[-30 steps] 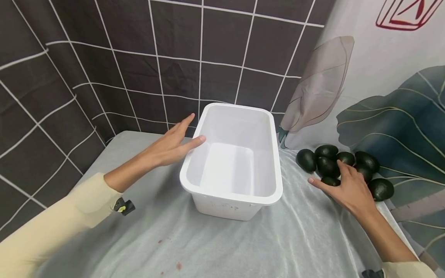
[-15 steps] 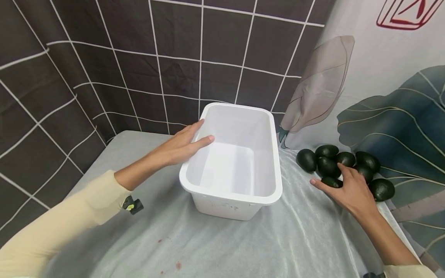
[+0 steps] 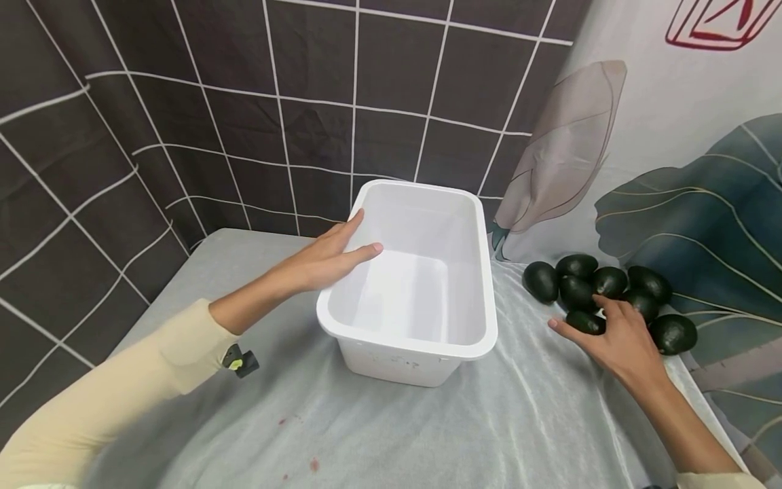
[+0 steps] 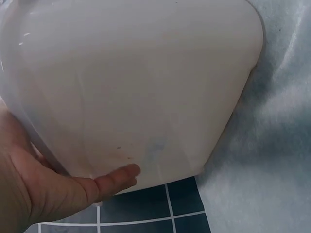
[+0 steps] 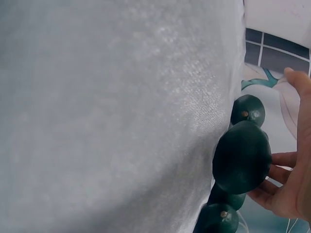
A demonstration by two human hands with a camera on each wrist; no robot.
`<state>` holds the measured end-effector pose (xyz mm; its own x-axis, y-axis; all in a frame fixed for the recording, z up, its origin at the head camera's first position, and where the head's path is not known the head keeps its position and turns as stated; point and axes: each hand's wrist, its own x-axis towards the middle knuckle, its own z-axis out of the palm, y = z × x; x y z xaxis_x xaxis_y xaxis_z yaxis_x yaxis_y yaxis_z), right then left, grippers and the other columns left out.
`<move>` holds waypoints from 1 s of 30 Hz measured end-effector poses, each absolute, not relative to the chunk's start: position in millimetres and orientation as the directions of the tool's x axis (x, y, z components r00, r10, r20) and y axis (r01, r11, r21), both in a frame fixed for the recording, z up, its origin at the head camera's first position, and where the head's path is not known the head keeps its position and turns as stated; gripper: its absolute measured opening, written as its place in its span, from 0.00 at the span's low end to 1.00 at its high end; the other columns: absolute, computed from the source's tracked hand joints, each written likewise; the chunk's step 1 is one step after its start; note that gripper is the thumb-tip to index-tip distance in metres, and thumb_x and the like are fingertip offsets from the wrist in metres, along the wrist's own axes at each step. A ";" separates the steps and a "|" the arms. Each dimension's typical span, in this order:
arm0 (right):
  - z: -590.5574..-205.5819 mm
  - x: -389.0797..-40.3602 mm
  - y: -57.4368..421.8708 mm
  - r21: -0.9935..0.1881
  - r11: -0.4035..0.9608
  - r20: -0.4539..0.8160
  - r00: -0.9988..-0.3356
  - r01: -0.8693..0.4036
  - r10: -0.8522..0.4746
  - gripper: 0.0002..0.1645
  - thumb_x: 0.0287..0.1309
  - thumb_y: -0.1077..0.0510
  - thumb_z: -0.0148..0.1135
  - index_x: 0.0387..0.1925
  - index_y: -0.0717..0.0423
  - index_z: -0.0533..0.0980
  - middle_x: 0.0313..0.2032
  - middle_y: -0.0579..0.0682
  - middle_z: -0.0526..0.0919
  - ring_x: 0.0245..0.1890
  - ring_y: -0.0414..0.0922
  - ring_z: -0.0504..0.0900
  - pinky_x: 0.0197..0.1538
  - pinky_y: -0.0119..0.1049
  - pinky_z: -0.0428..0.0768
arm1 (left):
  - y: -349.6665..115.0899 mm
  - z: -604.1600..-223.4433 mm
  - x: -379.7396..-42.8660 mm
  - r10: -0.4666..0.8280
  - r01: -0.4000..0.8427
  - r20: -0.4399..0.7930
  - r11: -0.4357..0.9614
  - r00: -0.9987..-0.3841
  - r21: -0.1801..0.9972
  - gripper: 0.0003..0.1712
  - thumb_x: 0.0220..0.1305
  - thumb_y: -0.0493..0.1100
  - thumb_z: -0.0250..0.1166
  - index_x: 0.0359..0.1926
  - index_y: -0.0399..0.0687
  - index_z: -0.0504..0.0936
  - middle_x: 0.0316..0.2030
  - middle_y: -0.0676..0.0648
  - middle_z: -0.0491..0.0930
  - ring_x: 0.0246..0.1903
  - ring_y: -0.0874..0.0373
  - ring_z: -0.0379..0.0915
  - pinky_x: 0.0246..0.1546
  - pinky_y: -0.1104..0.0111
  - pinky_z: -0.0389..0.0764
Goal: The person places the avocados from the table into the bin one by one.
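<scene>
The white plastic tub (image 3: 406, 350) stands upright on the cloth-covered table, with nothing inside. My left hand (image 3: 324, 263) holds its left rim, thumb over the inside and fingers along the outer side. In the left wrist view, a finger (image 4: 114, 182) lies against the outer wall. Several dark green avocados (image 3: 576, 293) lie in a cluster at the right. My right hand (image 3: 623, 339) is at the near side of them, thumb spread wide. In the right wrist view its fingertips meet the closest avocado (image 5: 242, 158) from one side, while the thumb stays off it.
Grey cloth (image 3: 244, 414) covers the table, with a few reddish spots near the front. A dark curtain with white grid lines (image 3: 318, 129) hangs behind the tub. A leaf-patterned curtain (image 3: 690, 217) hangs right behind the avocados.
My left hand has moved right from beside the tub onto its left rim, the thumb now further over the inside. My right hand has barely shifted among the avocados.
</scene>
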<state>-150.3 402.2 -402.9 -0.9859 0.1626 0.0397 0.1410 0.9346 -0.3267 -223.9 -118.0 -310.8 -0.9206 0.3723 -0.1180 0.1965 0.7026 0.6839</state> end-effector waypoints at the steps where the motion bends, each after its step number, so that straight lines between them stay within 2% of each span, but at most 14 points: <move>1: -403.0 -150.1 402.2 -0.329 0.934 0.038 -0.986 0.141 0.162 0.75 0.66 0.18 0.67 0.85 0.74 0.58 0.79 0.86 0.58 0.76 0.84 0.61 0.68 0.87 0.66 | -117.2 -310.9 -223.5 0.371 0.195 -0.116 0.699 -0.921 0.688 0.57 0.82 0.77 0.51 0.94 0.62 0.35 0.94 0.47 0.39 0.94 0.46 0.37 0.91 0.35 0.48; 8: -404.7 -149.3 402.2 -0.332 0.932 0.032 -0.986 0.145 0.164 0.72 0.67 0.20 0.67 0.81 0.77 0.61 0.76 0.87 0.61 0.74 0.83 0.63 0.67 0.85 0.68 | -113.4 -310.9 -218.9 0.366 0.183 -0.111 0.677 -0.924 0.712 0.60 0.81 0.78 0.51 0.94 0.59 0.33 0.94 0.48 0.36 0.94 0.48 0.34 0.91 0.36 0.46; 12: -405.4 -149.0 403.6 -0.342 0.931 0.052 -0.987 0.127 0.154 0.69 0.68 0.23 0.68 0.80 0.78 0.62 0.75 0.87 0.63 0.73 0.84 0.64 0.67 0.84 0.68 | -112.7 -310.3 -219.6 0.375 0.187 -0.115 0.676 -0.920 0.712 0.61 0.82 0.77 0.51 0.93 0.57 0.28 0.94 0.48 0.31 0.94 0.48 0.30 0.92 0.37 0.44; 19: -407.0 -147.6 410.0 -0.362 0.925 0.050 -0.989 0.112 0.139 0.65 0.71 0.28 0.70 0.80 0.79 0.61 0.74 0.88 0.64 0.72 0.84 0.65 0.66 0.83 0.69 | -112.3 -306.9 -220.2 0.388 0.170 -0.145 0.669 -0.910 0.723 0.67 0.79 0.73 0.59 0.92 0.56 0.23 0.94 0.49 0.26 0.94 0.49 0.26 0.93 0.40 0.44; 24: -408.6 -146.8 414.2 -0.343 0.933 0.046 -0.990 0.110 0.134 0.61 0.72 0.33 0.71 0.78 0.81 0.62 0.71 0.89 0.65 0.68 0.84 0.68 0.63 0.82 0.73 | -112.3 -309.1 -219.7 0.385 0.175 -0.147 0.684 -0.911 0.709 0.70 0.77 0.72 0.63 0.92 0.56 0.22 0.94 0.46 0.28 0.94 0.47 0.30 0.92 0.39 0.48; 30: -409.8 -146.0 416.3 -0.327 0.938 0.038 -0.990 0.116 0.136 0.56 0.75 0.37 0.70 0.75 0.83 0.64 0.67 0.88 0.68 0.63 0.84 0.72 0.60 0.80 0.75 | -112.9 -311.2 -220.0 0.375 0.187 -0.139 0.709 -0.917 0.680 0.61 0.84 0.68 0.57 0.92 0.57 0.24 0.94 0.41 0.38 0.93 0.42 0.42 0.90 0.38 0.56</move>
